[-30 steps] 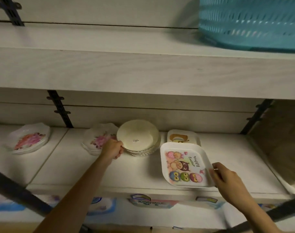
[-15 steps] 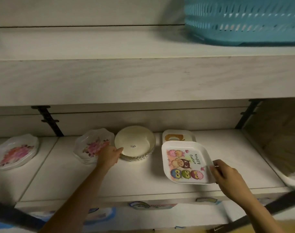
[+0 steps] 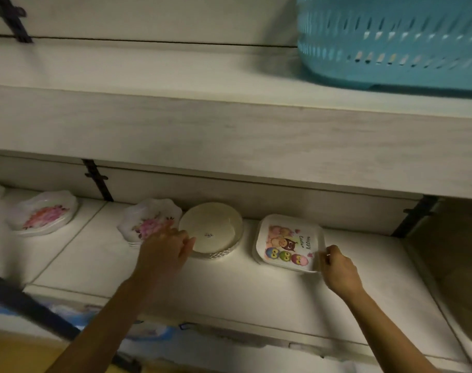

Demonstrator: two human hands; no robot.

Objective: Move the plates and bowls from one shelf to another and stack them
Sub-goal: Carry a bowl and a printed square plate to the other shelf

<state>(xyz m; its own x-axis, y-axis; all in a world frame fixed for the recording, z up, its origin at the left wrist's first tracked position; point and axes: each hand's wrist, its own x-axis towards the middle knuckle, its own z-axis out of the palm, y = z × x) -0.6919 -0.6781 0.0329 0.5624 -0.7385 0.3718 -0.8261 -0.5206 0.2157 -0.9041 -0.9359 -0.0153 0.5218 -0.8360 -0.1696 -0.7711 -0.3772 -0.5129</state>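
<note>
Two bare arms reaching onto the lower shelf (image 3: 256, 292) from below. Left hand (image 3: 163, 247) at the left rim of the cream bowl (image 3: 210, 230), fingers loosely apart, thumb tip touching or just short of the rim; cannot tell which, and no grip visible. Bowl sitting upright on the shelf, apparently topmost of a small stack, with a patterned edge showing beneath its front. Just left of the bowl, partly hidden behind the left hand, a scalloped flower plate (image 3: 148, 219), also on a low stack. Farther left, well apart, a second flower plate (image 3: 43, 214) on the adjoining shelf section. Right hand (image 3: 338, 267) at the lower right corner of the square owl plate (image 3: 288, 244), fingers drawn together and pinched on that corner's rim. Owl plate lying on another square plate, nearly aligned with it, slightly tilted toward the camera, printed with owls and the words "Happy Easter". Owl plate near the bowl, to its right, not touching it. Above, the upper shelf (image 3: 229, 141), bare along its front, carrying a blue basket (image 3: 390, 41) at the far right. Black brackets (image 3: 97, 181) against the back wall. Whole view dim and somewhat blurred.
</note>
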